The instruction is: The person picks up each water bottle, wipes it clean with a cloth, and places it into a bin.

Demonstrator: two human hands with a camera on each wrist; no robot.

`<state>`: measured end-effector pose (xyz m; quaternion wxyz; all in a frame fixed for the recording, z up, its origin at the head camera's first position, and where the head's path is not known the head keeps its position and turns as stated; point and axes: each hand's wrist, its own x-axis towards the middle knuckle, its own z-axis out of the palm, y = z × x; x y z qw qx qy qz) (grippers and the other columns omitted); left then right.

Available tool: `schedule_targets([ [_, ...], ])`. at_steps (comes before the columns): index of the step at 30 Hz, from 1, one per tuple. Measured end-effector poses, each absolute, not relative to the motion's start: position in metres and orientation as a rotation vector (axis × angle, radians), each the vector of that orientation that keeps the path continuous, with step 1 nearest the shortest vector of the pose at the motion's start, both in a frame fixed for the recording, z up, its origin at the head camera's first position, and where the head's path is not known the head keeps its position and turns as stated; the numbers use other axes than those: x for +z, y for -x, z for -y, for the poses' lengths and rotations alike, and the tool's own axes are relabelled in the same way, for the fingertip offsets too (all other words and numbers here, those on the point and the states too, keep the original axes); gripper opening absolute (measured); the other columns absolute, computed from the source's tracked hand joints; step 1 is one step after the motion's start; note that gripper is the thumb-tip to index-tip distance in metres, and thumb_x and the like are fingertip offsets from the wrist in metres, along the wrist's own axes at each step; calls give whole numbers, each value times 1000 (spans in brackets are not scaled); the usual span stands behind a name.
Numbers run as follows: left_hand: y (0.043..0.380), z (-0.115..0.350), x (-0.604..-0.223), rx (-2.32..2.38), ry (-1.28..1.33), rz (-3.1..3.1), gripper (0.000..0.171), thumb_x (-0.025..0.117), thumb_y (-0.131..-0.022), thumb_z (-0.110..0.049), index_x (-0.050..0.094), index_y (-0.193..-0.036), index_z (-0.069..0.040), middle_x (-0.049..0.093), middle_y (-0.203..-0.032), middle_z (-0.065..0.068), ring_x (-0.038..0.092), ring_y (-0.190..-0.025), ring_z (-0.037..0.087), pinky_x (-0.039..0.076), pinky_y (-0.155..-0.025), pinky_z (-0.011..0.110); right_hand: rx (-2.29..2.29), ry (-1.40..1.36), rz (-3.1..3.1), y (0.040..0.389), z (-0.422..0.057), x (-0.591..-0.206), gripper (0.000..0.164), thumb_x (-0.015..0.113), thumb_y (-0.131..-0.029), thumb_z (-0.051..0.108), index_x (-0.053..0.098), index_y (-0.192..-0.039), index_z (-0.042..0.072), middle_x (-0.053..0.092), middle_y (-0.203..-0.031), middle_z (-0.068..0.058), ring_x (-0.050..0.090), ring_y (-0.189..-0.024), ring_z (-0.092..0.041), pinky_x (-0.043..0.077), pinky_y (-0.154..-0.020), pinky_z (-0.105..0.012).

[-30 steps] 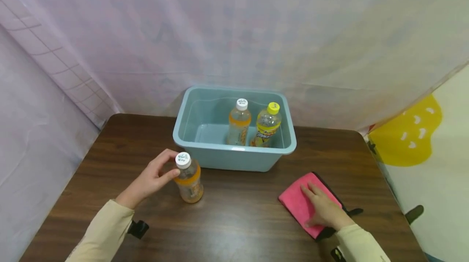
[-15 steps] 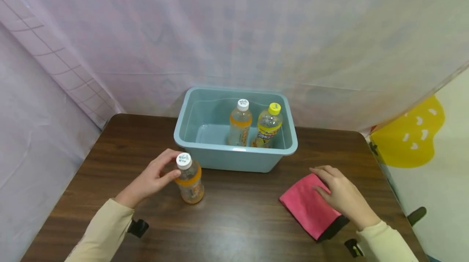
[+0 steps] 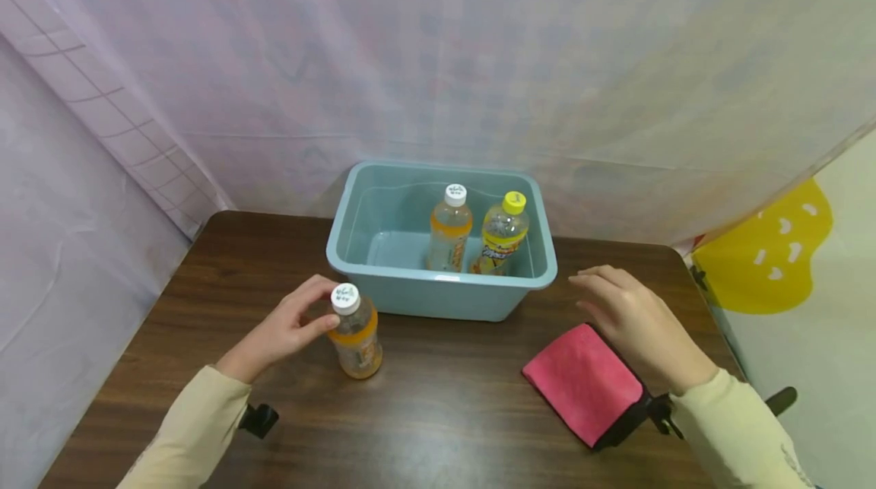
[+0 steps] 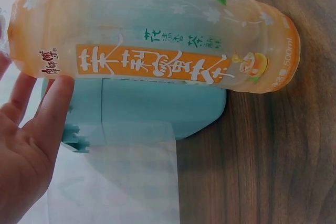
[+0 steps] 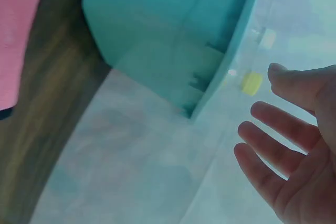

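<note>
My left hand [image 3: 284, 329] grips a clear plastic bottle [image 3: 359, 344] near its neck; the bottle has a white cap and an orange label and stands upright on the table. In the left wrist view the printed label of the bottle [image 4: 157, 35] faces the camera, with thumb and fingers around its upper end. My right hand [image 3: 639, 322] hovers with loose fingers above and beyond a pink cloth [image 3: 582, 382], holding nothing. The right wrist view has the hand [image 5: 294, 145] with its fingers spread apart, away from the cloth [image 5: 18, 35].
A blue-grey plastic tub [image 3: 431, 295] stands at the back of the brown wooden table [image 3: 438, 413]. Inside it are a white-capped bottle [image 3: 449, 234] and a yellow-capped bottle [image 3: 505, 230], both upright. A pale curtain [image 3: 438, 55] hangs behind.
My right hand has lifted off the pink cloth and moved away from me, toward the tub's right side. The left hand and its bottle have stayed in place.
</note>
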<state>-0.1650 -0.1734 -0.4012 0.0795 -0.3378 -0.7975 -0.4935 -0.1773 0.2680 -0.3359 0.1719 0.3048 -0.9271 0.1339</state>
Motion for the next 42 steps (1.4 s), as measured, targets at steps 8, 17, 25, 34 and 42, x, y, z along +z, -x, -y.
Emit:
schedule_targets([
  [8, 168, 172, -402, -1478, 1032, 2362, 30, 64, -80, 3, 55, -108, 0, 52, -102, 4, 49, -98, 4, 48, -77, 24, 357, -963, 2623, 200, -251, -334, 35, 74, -72, 5, 64, -105, 7, 60, -101, -3, 56, -93, -18, 51, -75, -38],
  [17, 171, 172, -402, -1479, 1059, 2341, 30, 64, -79, 2, 55, -108, 0, 53, -101, 4, 50, -96, 5, 48, -77, 23, 290, -1046, 2531, 217, -240, -349, 24, 79, -67, 7, 69, -89, 8, 62, -85, -4, 58, -74, -21, 49, -61, -37],
  [25, 172, 169, -397, -1463, 1071, 2365, 31, 65, -79, 1, 56, -108, -1, 55, -101, 4, 51, -97, 7, 47, -80, 25, 270, -1005, 2443, 217, -240, -354, 19, 79, -62, 2, 71, -78, 9, 64, -76, -2, 60, -58, -18, 47, -50, -34],
  [34, 177, 174, -395, -1300, 1091, 2385, 38, 71, -71, 5, 58, -106, -2, 57, -97, 7, 52, -92, 7, 50, -64, 24, 320, -933, 2497, 217, -235, -352, 17, 79, -64, 4, 73, -79, 9, 66, -78, -1, 62, -60, -19, 48, -51, -36],
  [42, 176, 176, -388, -1200, 1113, 2397, 37, 74, -70, 2, 60, -103, -3, 60, -98, 7, 55, -90, 11, 51, -71, 27, 323, -902, 2555, 216, -229, -351, 17, 78, -65, 3, 73, -80, 10, 66, -79, -1, 62, -62, -19, 48, -52, -37],
])
